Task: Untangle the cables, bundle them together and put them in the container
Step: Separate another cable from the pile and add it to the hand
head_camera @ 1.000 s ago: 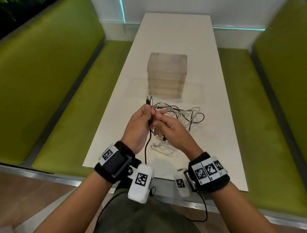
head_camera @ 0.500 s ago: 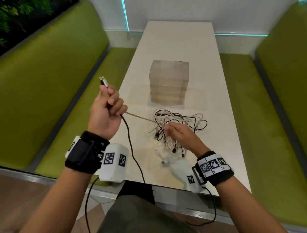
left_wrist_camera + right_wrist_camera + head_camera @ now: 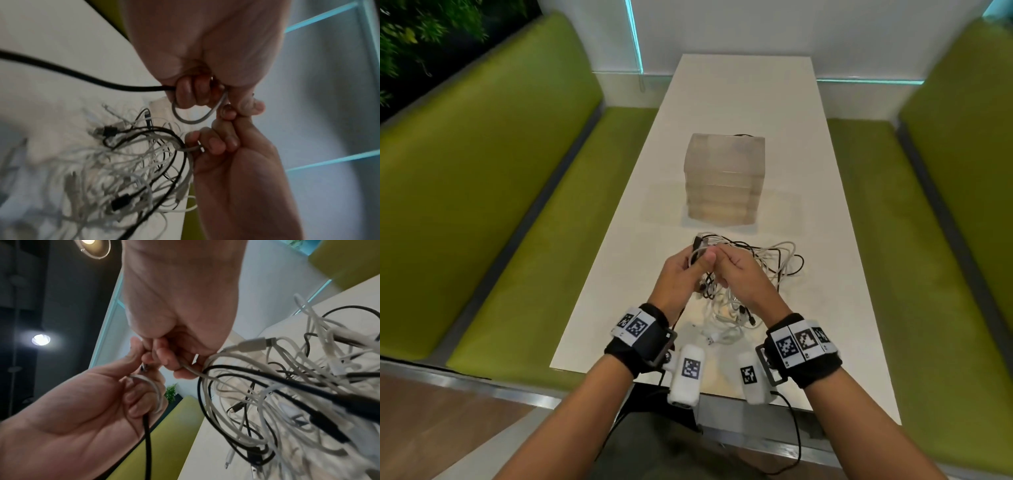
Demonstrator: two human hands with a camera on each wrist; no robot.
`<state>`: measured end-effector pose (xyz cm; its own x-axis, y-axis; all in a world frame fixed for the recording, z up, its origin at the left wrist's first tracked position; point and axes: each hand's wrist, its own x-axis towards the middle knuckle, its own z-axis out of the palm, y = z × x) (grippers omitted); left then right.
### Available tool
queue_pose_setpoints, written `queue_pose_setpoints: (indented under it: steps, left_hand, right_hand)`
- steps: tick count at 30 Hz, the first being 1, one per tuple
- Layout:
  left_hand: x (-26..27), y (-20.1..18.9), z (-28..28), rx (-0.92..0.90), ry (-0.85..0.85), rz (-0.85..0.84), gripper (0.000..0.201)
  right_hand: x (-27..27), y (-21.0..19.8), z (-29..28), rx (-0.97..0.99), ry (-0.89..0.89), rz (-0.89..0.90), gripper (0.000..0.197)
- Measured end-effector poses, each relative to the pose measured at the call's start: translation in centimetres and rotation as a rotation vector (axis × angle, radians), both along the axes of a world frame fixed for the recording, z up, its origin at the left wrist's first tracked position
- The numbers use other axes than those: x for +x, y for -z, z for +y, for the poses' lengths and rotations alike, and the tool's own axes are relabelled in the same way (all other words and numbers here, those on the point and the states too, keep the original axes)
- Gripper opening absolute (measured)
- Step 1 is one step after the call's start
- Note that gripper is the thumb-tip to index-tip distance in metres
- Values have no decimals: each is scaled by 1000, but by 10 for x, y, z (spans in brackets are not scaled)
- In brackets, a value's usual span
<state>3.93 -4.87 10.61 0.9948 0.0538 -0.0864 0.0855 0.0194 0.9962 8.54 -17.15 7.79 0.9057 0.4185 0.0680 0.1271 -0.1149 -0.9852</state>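
Note:
A tangle of white and black cables [image 3: 763, 270] [image 3: 131, 164] [image 3: 287, 386] lies on the white table [image 3: 739, 102] just in front of a translucent plastic container [image 3: 726, 181]. My left hand [image 3: 681, 274] [image 3: 205, 91] grips a grey cable bent into a small loop [image 3: 193, 116] [image 3: 156, 391], together with a black cable [image 3: 82, 76] [image 3: 147, 443] that hangs down from the fist. My right hand [image 3: 736, 277] [image 3: 170, 360] meets the left above the pile and pinches the grey cable [image 3: 193, 371] where it runs into the tangle.
Green padded benches [image 3: 482, 178] [image 3: 945, 222] flank the table on both sides. The container stands mid-table, with bare tabletop beyond it up to a white wall. A loose white plug [image 3: 710, 340] lies near the front edge.
My left hand, stretched out to the left with the cable ends half a second ago, has come back to the middle. It now meets my right hand, and the grey cable forms a loop.

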Motion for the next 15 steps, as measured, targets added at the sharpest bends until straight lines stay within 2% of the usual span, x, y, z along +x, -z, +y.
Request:
queue_pose_setpoints:
  steps: [5,8,12,15]
  left_hand:
    - [-3,2,-1,-182,-26,11,30]
    - [2,7,4,-283,-43,19,31]
    - [9,3,19,-411,-119,30,34]
    - [7,-15,35,-482,-136,-24,30]
  right_hand:
    - [-1,-5,-3,22,-92,29,39]
    - [-4,-2,-4,-38,-165,40,35]
    - [-7,12,-6,-217,-213,-56,29]
    - [-6,24,-12,-300,-203,-167,25]
